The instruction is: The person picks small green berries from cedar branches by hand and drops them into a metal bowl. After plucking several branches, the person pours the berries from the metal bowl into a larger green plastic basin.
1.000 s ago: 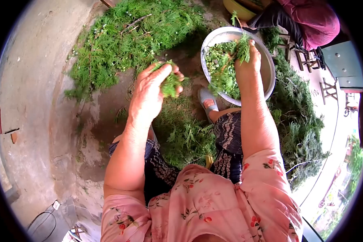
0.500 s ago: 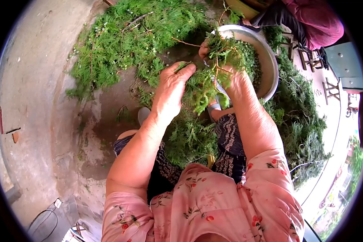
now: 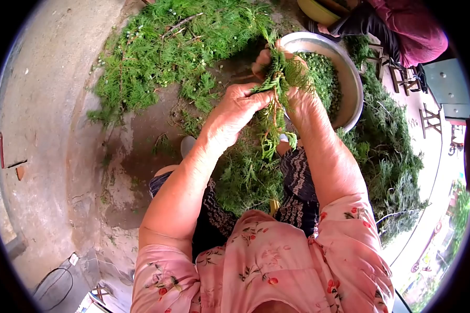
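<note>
A leafy evergreen branch (image 3: 273,119), with flat scale-like green sprays and a brown stem, hangs upright between my hands. My left hand (image 3: 238,108) pinches its stem from the left, thumb against the fingers. Behind the upper sprays, my right hand (image 3: 301,99) is closed around the branch, its curled fingers partly hidden by leaves. Just right of my hands stands a wide metal basin (image 3: 354,86), with many small round green cones or berries (image 3: 322,78) inside. Between my knees lies a heap of green sprigs (image 3: 249,182).
A large pile of cut evergreen branches (image 3: 156,62) covers the floor ahead to the left. Another, darker pile (image 3: 389,151) lies on the right. Beyond the basin sits another person (image 3: 407,31) beside a yellow bowl (image 3: 318,12). Small wooden stools (image 3: 431,119) stand at far right.
My left hand has moved right and up, onto the branch's stem. The branch has turned more upright and its sprays are drawn closer together.
</note>
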The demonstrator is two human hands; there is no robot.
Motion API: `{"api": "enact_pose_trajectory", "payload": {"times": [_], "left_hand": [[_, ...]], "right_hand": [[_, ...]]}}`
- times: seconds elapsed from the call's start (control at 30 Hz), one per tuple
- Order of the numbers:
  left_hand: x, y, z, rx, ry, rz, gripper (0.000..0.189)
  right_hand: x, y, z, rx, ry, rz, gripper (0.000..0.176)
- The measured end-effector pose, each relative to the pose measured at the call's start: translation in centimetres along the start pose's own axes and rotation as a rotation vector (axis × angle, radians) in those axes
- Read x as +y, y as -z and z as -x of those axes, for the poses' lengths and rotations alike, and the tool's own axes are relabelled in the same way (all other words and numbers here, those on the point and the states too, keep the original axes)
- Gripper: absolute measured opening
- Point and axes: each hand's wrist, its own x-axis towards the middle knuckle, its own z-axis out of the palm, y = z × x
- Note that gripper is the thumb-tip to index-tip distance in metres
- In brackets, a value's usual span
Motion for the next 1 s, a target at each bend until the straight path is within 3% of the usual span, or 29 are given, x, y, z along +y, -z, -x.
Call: {"api": "enact_pose_trajectory", "payload": {"times": [0.07, 0.13, 0.27, 0.3, 0.33, 0.4, 0.47, 0.5, 0.53, 0.6, 0.73, 0.8, 0.87, 0.9, 0.93, 0.97, 1.0], "left_hand": [[0.4, 0.0, 0.2, -0.005, 0.012, 0.009, 0.017], [0.5, 0.2, 0.2, -0.003, 0.022, -0.028, 0.018], [0.1, 0.1, 0.2, 0.014, 0.045, 0.06, 0.017], [0.2, 0.3, 0.5, 0.014, 0.046, 0.06, 0.017], [0.3, 0.6, 1.0, 0.003, 0.092, -0.084, 0.016], [0.3, 1.5, 1.4, -0.008, 0.136, -0.227, 0.016], [0.0, 2.2, 1.7, 0.197, 0.109, -0.034, 0.016], [0.3, 2.3, 1.3, 0.334, 0.165, -0.093, 0.02], [0.5, 2.0, 0.9, 0.413, 0.185, -0.086, 0.02], [-0.5, 2.0, 0.2, 0.517, 0.243, -0.006, 0.018], [-2.4, 1.5, -0.9, 0.494, 0.205, 0.065, 0.017], [-3.3, 1.6, -1.4, 0.431, 0.2, 0.081, 0.014], [-5.0, 1.0, -2.3, 0.515, 0.227, 0.022, 0.017], [-6.9, 1.7, -2.6, 0.41, 0.203, 0.089, 0.027], [-7.6, 0.6, -2.4, 0.56, 0.23, 0.06, 0.038], [-8.1, 0.5, -2.2, 0.458, 0.233, 0.118, 0.043], [-9.3, 1.1, -2.9, 0.376, 0.229, -0.034, 0.045]], "right_hand": [[1.2, 2.8, -3.0, -0.202, -0.113, -0.371, 0.029], [0.6, 2.5, -2.4, -0.261, -0.105, -0.536, 0.025], [-1.2, 2.6, -0.7, -0.261, 0.006, -0.556, 0.02], [-1.8, 2.6, -0.1, -0.167, 0.041, -0.506, 0.018], [-2.5, 3.1, -1.2, 0.106, 0.19, -0.205, 0.02], [-5.2, 8.4, -5.3, -0.032, 0.089, -0.434, 0.022], [-5.9, 9.7, -5.5, -0.309, 0.115, -0.463, 0.023], [-5.4, 8.1, -4.1, -0.175, 0.262, -0.271, 0.025], [-4.6, 7.5, -3.7, -0.17, 0.24, -0.357, 0.026], [-3.7, 4.9, -2.2, -0.07, 0.201, -0.194, 0.025], [-1.9, 0.9, 0.2, -0.109, 0.013, 0.083, 0.027], [-0.8, 0.8, 0.7, -0.225, 0.134, 0.263, 0.032], [-0.6, 0.1, 1.9, -0.178, 0.178, 0.447, 0.047], [-1.1, 0.2, 2.2, -0.24, 0.133, 0.531, 0.056], [-0.7, 0.4, 1.8, -0.236, 0.21, 0.605, 0.05], [0.1, 0.8, 0.9, -0.219, 0.244, 0.579, 0.048], [0.5, 1.2, 0.3, -0.202, 0.278, 0.554, 0.046]]}}
